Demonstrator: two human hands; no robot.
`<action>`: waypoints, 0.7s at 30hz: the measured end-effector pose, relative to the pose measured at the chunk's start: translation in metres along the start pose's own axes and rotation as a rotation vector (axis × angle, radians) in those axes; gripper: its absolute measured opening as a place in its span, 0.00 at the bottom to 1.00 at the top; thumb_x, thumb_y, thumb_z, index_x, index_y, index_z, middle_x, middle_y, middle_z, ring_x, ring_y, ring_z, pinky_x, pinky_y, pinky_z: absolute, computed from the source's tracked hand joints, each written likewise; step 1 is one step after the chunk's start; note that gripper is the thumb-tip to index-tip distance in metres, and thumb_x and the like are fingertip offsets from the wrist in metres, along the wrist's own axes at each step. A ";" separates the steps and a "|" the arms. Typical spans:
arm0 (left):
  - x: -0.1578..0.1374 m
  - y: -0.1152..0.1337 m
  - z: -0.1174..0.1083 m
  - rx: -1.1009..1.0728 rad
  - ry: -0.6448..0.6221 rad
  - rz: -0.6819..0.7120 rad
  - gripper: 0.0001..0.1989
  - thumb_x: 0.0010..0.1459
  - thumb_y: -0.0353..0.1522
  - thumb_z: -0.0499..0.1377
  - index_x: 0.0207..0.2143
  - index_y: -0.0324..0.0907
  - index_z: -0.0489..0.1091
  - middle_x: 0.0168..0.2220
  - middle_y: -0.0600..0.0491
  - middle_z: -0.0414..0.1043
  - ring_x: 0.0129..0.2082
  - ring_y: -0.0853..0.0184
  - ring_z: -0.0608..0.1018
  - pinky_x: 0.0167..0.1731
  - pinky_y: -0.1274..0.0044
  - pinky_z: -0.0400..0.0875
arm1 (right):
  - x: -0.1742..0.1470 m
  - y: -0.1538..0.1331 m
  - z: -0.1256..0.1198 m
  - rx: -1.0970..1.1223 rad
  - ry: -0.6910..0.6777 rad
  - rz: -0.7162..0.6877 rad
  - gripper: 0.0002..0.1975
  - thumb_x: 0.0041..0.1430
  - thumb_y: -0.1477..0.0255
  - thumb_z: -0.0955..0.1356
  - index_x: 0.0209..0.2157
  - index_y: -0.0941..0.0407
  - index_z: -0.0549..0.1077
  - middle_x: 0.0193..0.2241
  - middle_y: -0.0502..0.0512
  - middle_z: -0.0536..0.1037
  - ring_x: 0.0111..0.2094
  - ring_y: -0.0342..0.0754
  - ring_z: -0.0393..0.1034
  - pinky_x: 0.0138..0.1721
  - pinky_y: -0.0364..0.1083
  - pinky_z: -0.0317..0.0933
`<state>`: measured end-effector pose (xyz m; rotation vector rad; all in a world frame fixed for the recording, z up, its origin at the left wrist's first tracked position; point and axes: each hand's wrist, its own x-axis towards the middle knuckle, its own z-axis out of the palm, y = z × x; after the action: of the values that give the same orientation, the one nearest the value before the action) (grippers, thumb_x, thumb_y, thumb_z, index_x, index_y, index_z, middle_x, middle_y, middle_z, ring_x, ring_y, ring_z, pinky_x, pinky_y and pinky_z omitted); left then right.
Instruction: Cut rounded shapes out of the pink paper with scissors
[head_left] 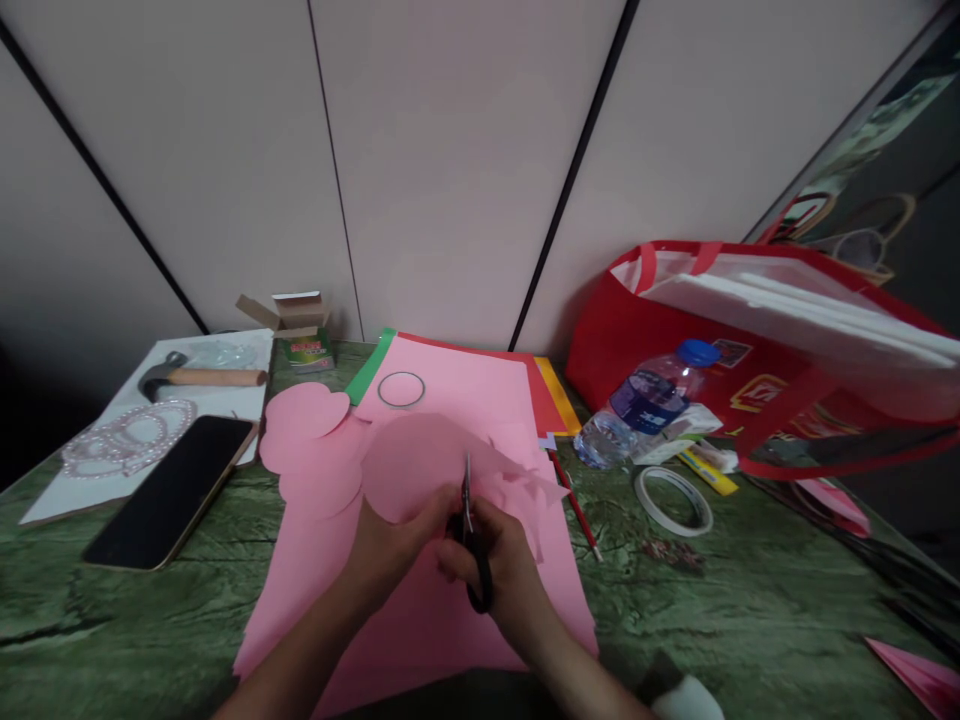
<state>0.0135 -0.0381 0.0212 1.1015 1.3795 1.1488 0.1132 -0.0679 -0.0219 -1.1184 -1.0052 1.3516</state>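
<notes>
My left hand [397,545] grips the lower edge of a rounded piece of pink paper [412,460], thumb on top. In my right hand [506,550] is a pair of black-handled scissors [469,520], its blades pointing away from me at the paper's right side. A ragged strip of pink paper [532,490] hangs off to the right of the blades. Beneath both hands lies a stack of large pink sheets [420,645]. Several cut pink paper circles [307,430] overlap at the left of the stack. A thin ring [401,389] rests on the sheets farther back.
At left are a hammer [217,377], a bead string [127,435], a phone [172,490] and a small opened box [306,345]. On the right stand a water bottle [637,405] and red bag [622,330], near a tape roll [703,515] and red pencil [576,505].
</notes>
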 end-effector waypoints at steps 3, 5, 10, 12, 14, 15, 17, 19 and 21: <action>-0.003 0.001 0.003 -0.007 0.027 0.000 0.09 0.37 0.31 0.62 0.25 0.37 0.71 0.25 0.51 0.76 0.29 0.62 0.77 0.29 0.75 0.72 | 0.001 -0.003 -0.002 -0.019 0.027 -0.022 0.12 0.38 0.71 0.72 0.23 0.57 0.65 0.18 0.44 0.64 0.19 0.39 0.57 0.20 0.39 0.52; -0.003 0.000 0.003 -0.009 0.030 -0.011 0.10 0.37 0.31 0.62 0.26 0.37 0.71 0.26 0.50 0.77 0.30 0.62 0.77 0.31 0.74 0.73 | 0.002 -0.005 -0.002 -0.029 0.029 -0.014 0.13 0.38 0.69 0.72 0.23 0.57 0.65 0.18 0.44 0.64 0.19 0.39 0.57 0.20 0.40 0.52; -0.002 0.000 0.002 -0.018 0.021 -0.017 0.09 0.36 0.31 0.62 0.24 0.37 0.71 0.26 0.49 0.76 0.30 0.61 0.77 0.32 0.73 0.73 | 0.002 -0.003 -0.003 -0.018 0.016 -0.019 0.13 0.38 0.69 0.72 0.24 0.57 0.65 0.18 0.44 0.63 0.19 0.39 0.56 0.20 0.40 0.51; -0.002 0.000 0.002 -0.015 0.031 -0.007 0.09 0.36 0.31 0.62 0.25 0.37 0.71 0.26 0.50 0.76 0.30 0.61 0.77 0.31 0.73 0.73 | 0.002 0.000 -0.004 -0.033 0.018 -0.015 0.12 0.39 0.69 0.72 0.25 0.57 0.65 0.18 0.44 0.63 0.19 0.39 0.56 0.20 0.40 0.51; -0.002 0.002 0.002 -0.008 0.024 0.003 0.08 0.37 0.31 0.62 0.24 0.37 0.71 0.23 0.51 0.76 0.27 0.62 0.77 0.28 0.74 0.73 | 0.002 0.003 -0.004 -0.038 0.018 -0.013 0.12 0.39 0.69 0.71 0.26 0.57 0.65 0.18 0.44 0.64 0.19 0.39 0.56 0.20 0.40 0.51; -0.002 0.003 0.002 -0.004 0.011 0.007 0.07 0.37 0.31 0.61 0.22 0.37 0.70 0.21 0.52 0.75 0.25 0.63 0.77 0.26 0.75 0.72 | 0.002 0.003 -0.004 -0.034 0.016 -0.013 0.12 0.39 0.69 0.71 0.26 0.57 0.65 0.18 0.44 0.64 0.19 0.39 0.57 0.20 0.40 0.52; -0.002 0.004 0.002 0.006 -0.017 0.007 0.04 0.38 0.31 0.61 0.19 0.38 0.69 0.17 0.54 0.72 0.21 0.65 0.75 0.22 0.77 0.71 | 0.002 0.002 -0.004 -0.024 0.017 -0.009 0.12 0.39 0.69 0.71 0.26 0.57 0.65 0.18 0.44 0.64 0.18 0.39 0.57 0.20 0.40 0.52; -0.003 0.006 0.002 0.011 -0.049 0.001 0.05 0.39 0.31 0.60 0.16 0.39 0.68 0.13 0.56 0.69 0.18 0.67 0.73 0.19 0.78 0.69 | 0.002 0.000 -0.003 -0.022 0.027 0.000 0.11 0.39 0.70 0.71 0.24 0.57 0.65 0.17 0.44 0.64 0.18 0.39 0.57 0.19 0.40 0.52; -0.003 0.007 0.002 0.013 -0.064 -0.005 0.07 0.40 0.31 0.59 0.15 0.40 0.67 0.11 0.57 0.67 0.16 0.68 0.72 0.17 0.79 0.68 | 0.001 -0.004 -0.001 -0.024 0.032 0.006 0.10 0.39 0.70 0.70 0.24 0.57 0.65 0.17 0.44 0.64 0.17 0.39 0.58 0.19 0.40 0.52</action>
<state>0.0159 -0.0404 0.0282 1.1345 1.3415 1.0934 0.1152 -0.0663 -0.0183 -1.1591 -0.9978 1.3254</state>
